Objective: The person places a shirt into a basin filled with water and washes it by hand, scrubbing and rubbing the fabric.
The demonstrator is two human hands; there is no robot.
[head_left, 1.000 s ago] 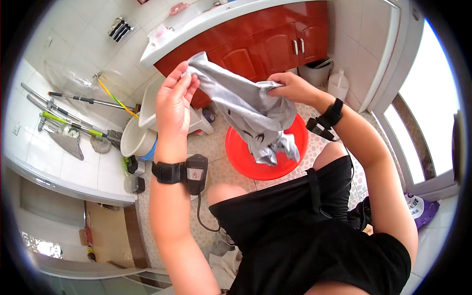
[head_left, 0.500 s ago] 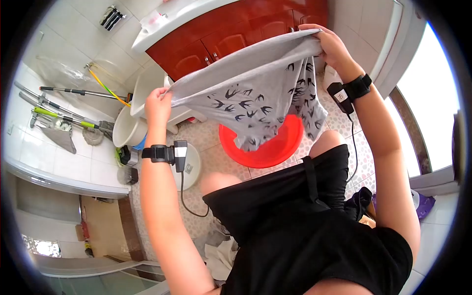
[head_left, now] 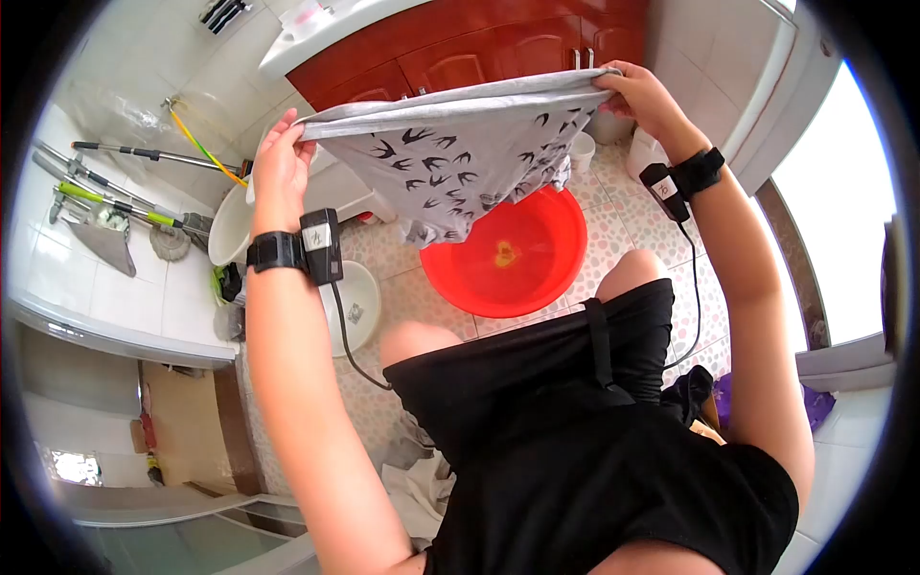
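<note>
We hold both arms stretched out in front of us, well apart, each wrist wearing a black strap with a small box. Our left hand [head_left: 281, 168] pinches one end of the grey garment's [head_left: 431, 158] upper edge between thumb and fingers; our right hand [head_left: 644, 96] grips the other end, fingers bent around the cloth. The garment, printed with dark birds, hangs between them, its lower part partly over the far side of the red basin [head_left: 500, 297]. Inside that basin we see a yellow patch [head_left: 505, 254] (whether loose or printed, we cannot tell). Near our left forearm, a white basin [head_left: 360, 283] on the floor contains a small greyish patch [head_left: 356, 313].
</note>
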